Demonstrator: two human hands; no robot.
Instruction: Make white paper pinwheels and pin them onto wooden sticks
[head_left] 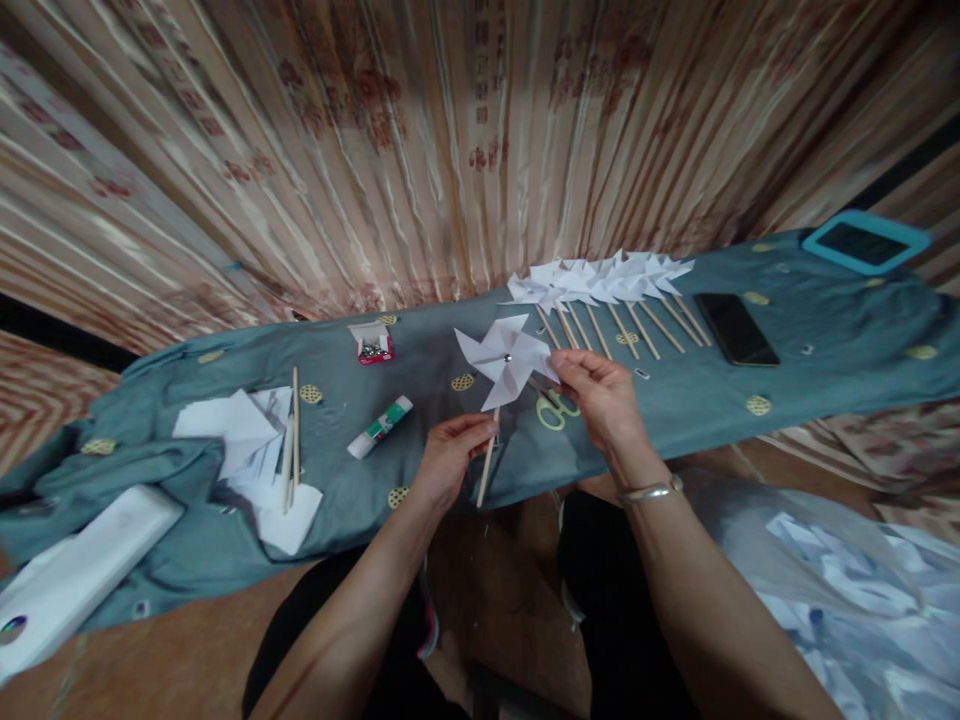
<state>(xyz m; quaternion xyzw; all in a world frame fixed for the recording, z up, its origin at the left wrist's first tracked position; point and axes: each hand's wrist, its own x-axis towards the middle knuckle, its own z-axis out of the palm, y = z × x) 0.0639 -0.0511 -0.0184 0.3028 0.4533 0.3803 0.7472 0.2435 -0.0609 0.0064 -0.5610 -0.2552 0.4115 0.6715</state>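
Pinwheel [511,374] hovering at clock centre over cloth [420,355] spanning 9 to 3; left hand [451,455] gripping stick [487,470], right hand [600,395] pinching blade [531,360]. Curtain [450,190] hanging at 12, bag [840,590] sitting at 4.

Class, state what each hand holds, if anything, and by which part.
The left hand holds the paper pinwheel by its stick; the right hand pinches one blade near its tip.

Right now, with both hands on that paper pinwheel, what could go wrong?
The right hand pinches the pinwheel at a blade tip, so a hard tug might crease or tear the paper. The small red box stands open with metal bits inside, so a bump could spill them. The glue stick lies on its side on the cloth and might roll if nudged.
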